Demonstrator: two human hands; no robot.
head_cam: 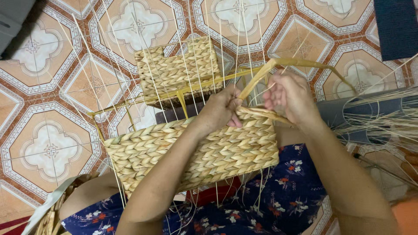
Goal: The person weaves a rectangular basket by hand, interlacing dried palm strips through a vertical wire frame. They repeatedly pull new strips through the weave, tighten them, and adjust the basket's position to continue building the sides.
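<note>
A half-woven straw basket (pixel 148 152) rests on my lap, its near wall a braid of pale fibre. Thin upright stakes (pixel 191 52) rise from its rim, and the far woven wall (pixel 178 67) shows behind them. My left hand (pixel 222 111) pinches the top edge of the near wall, gripping the weave. My right hand (pixel 289 95) holds a flat yellow-green straw strand (pixel 300 62) that loops up over the rim and bends away to the right.
A patterned tile floor (pixel 48 148) lies all around. A bundle of loose dry straw (pixel 383 117) fans out at the right. A dark blue mat (pixel 396 26) is at the top right. Another woven piece (pixel 52 213) sits at the bottom left.
</note>
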